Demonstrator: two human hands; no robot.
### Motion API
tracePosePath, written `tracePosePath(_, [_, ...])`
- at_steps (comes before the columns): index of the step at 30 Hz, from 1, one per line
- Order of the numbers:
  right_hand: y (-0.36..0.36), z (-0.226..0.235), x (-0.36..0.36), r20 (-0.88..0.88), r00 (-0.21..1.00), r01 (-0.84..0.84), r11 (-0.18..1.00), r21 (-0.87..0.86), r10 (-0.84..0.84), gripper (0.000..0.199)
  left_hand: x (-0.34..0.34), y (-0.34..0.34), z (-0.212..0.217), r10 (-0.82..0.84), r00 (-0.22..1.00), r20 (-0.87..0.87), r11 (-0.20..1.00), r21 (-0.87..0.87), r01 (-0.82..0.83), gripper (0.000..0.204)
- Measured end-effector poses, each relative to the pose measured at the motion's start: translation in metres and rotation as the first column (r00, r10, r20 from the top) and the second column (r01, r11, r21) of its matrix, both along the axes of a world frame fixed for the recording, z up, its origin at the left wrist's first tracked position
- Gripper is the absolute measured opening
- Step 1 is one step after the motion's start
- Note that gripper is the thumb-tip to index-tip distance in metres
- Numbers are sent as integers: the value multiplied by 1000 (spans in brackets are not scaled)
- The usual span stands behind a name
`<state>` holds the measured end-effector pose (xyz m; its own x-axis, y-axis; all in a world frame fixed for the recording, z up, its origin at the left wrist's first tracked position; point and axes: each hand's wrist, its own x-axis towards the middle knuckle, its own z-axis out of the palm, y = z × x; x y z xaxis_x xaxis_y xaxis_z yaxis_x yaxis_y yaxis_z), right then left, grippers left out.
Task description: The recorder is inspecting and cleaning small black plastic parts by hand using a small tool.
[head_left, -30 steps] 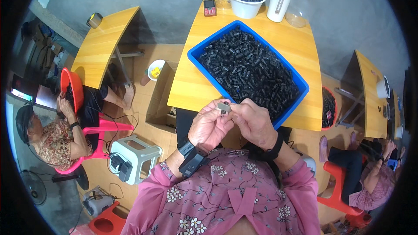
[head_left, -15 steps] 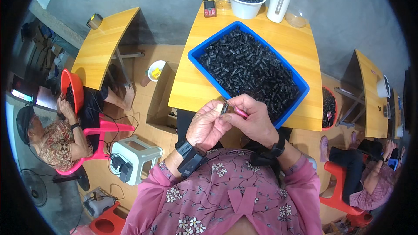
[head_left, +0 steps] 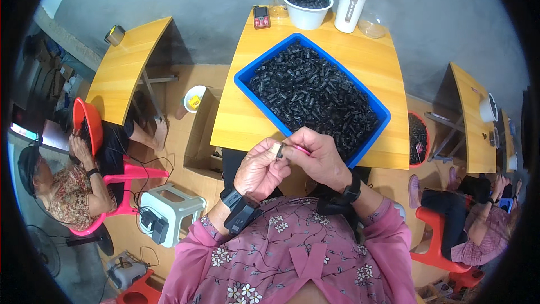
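Two hands meet over the yellow wooden tabletop point(head_left: 247, 118): left hand point(head_left: 260, 170) and right hand point(head_left: 315, 156), each grip pinching one small black plastic part point(head_left: 279, 150), beside the blue plastic tray point(head_left: 246, 78).

Small assembly workshop: wooden worktables point(head_left: 360, 62), blue tray point(head_left: 247, 81) of black parts point(head_left: 315, 93), seated workers point(head_left: 62, 191)

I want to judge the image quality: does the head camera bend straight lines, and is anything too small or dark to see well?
Head view: the yellow wooden table edges curve near the black rim; light is even and soft; the small dark part between left hand and right hand is too small to identify.
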<state>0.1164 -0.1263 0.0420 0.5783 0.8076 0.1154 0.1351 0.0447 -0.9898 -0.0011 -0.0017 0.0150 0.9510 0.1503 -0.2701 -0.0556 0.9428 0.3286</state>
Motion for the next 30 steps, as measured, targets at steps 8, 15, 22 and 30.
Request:
tracePosePath(8, [-7,7,6,69,997,-15,998,-67,20,10,4,-5,6,0,1000,-1,999,50,0,11])
tracePosePath(15, [-20,1,12,51,999,11,1000,-4,-10,21,8,-4,14,17,1000,19,999,-27,-16,8])
tracePosePath(22, [-16,1,-4,370,929,5,997,81,-35,16,4,-3,5,46,996,74,996,-84,-40,12])
tracePosePath(30, [-11,2,-2,673,737,-5,995,98,-63,23,4,1,5,38,996,86,997,-68,-32,20])
